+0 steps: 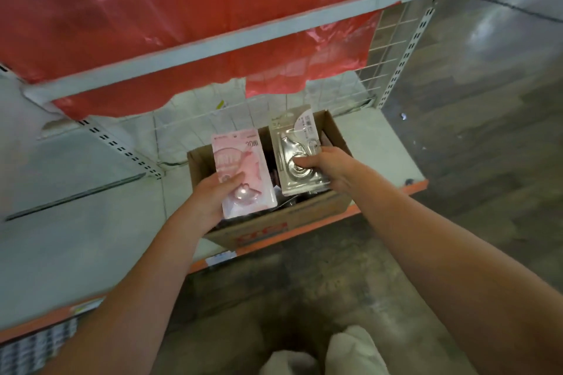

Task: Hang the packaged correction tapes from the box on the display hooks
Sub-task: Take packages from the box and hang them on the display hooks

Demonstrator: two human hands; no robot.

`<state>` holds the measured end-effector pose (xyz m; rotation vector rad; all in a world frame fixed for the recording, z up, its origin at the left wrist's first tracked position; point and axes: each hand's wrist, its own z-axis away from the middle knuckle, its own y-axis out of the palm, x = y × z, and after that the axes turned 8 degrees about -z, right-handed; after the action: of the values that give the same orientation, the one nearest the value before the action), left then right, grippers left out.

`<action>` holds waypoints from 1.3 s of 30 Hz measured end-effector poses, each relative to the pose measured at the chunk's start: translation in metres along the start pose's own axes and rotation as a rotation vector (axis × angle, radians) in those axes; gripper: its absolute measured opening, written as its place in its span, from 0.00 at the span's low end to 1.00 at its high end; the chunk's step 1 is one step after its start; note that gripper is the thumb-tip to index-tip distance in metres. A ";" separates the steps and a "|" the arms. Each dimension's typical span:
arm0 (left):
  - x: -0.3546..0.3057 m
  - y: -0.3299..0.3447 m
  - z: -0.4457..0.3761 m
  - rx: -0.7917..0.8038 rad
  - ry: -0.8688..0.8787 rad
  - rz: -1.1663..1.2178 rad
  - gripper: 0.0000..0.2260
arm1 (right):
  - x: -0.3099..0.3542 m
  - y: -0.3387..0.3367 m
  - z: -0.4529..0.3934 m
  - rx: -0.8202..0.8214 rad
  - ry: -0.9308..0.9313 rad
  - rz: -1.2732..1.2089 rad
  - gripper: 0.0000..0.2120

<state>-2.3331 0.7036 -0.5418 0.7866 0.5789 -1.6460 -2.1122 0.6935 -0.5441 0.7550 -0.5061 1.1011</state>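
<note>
Left hand [214, 192] grips the pink correction-tape pack [240, 173], right hand [326, 166] the silver pack [300, 158] — light, stiff cards, slick blisters beneath the fingers — best pinched at edges.

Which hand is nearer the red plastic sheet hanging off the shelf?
Right. The right hand, gripping the grey pack, sits just below the red plastic sheet's low edge. The left hand, holding the pink pack, is lower and further off.

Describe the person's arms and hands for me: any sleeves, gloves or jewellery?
Both forearms are bare as far as the frame shows, no sleeves in view. The left hand and right hand wear no gloves; no watch, bracelet or ring is visible. The picture is slightly blurred, so fine details could be missed.
</note>
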 end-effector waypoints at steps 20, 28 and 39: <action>-0.059 0.028 0.271 0.120 0.146 0.057 0.11 | 0.042 0.035 0.279 0.181 -0.056 0.020 0.09; -0.085 0.044 0.393 0.073 0.322 0.033 0.14 | 0.073 0.040 0.389 0.257 -0.239 0.063 0.15; -0.171 0.052 0.493 0.089 0.652 0.073 0.34 | 0.162 0.064 0.485 0.287 -0.502 0.060 0.23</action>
<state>-2.3564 0.4404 -0.0884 1.4097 0.9178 -1.3379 -2.1097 0.4398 -0.0959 1.2893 -0.8061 1.0500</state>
